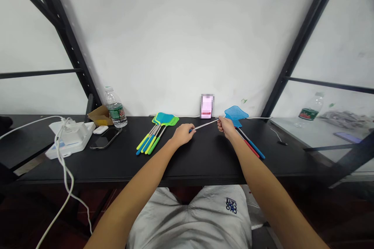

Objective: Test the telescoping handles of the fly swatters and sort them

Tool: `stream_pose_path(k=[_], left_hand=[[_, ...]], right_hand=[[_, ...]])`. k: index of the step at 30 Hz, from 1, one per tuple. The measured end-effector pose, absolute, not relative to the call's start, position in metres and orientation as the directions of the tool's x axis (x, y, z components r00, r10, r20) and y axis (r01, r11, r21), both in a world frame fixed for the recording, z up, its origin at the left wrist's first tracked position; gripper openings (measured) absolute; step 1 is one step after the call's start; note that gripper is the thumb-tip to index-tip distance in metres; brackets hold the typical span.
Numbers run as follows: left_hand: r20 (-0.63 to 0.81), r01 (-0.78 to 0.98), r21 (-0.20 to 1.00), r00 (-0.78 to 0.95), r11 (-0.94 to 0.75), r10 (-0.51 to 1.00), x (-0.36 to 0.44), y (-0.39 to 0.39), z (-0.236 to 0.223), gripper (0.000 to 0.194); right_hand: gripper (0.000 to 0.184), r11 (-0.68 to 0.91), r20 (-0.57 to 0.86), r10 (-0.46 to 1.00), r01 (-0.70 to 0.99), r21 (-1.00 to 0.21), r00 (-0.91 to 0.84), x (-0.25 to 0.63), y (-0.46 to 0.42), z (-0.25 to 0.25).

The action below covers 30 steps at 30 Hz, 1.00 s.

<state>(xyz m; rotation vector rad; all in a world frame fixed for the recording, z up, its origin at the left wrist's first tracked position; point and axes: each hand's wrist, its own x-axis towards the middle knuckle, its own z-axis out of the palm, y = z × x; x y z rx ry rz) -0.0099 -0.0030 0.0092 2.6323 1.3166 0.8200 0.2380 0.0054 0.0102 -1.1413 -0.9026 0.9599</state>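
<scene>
Both my hands grip a fly swatter by its thin metal stem (206, 124), stretched between them just above the black table. My left hand (183, 134) is closed at its left end, where a bit of blue handle shows. My right hand (225, 126) pinches the other end, and a blue mesh swatter head (236, 112) appears right behind it; which swatter that head belongs to I cannot tell. Beyond my right wrist lie swatters with a red handle (251, 148) and a blue handle (257, 149). Left of my left hand, several fly swatters (157, 130) lie bunched, heads toward the wall.
A phone with a lit screen (206, 106) leans on the wall. At left are a water bottle (116, 108), a cardboard box (101, 115), a dark phone (105, 138), a white case (100, 129) and a white power strip (71, 140) with cables. Black metal posts (292, 54) frame the table.
</scene>
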Motion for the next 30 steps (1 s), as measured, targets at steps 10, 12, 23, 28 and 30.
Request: stream_pose_path(k=[10,12,23,28,30], left_hand=[[0.438,0.704,0.304,0.495,-0.642,0.75,-0.013,0.001,0.008,0.018],[0.449,0.689,0.305,0.505,-0.658,0.737,-0.012,0.001,0.007,0.018],[0.439,0.696,0.299,0.507,-0.653,0.741,-0.008,0.001,0.005,0.023],[0.442,0.702,0.283,0.509,-0.653,0.739,-0.009,0.0,0.007,0.028],[0.444,0.705,0.277,0.508,-0.653,0.738,-0.008,-0.001,0.007,0.028]], right_hand=[[0.029,0.147,0.073,0.91,-0.154,-0.977,0.408,0.243,0.007,0.011],[0.03,0.141,0.071,0.912,-0.145,-0.979,0.404,0.243,0.007,0.011],[0.031,0.157,0.115,0.94,-0.111,-0.981,0.321,0.229,0.004,0.008],[0.035,0.173,0.097,0.918,-0.168,-0.97,0.385,0.235,0.003,0.016],[0.035,0.206,0.088,0.882,-0.211,-0.956,0.464,0.239,0.003,0.02]])
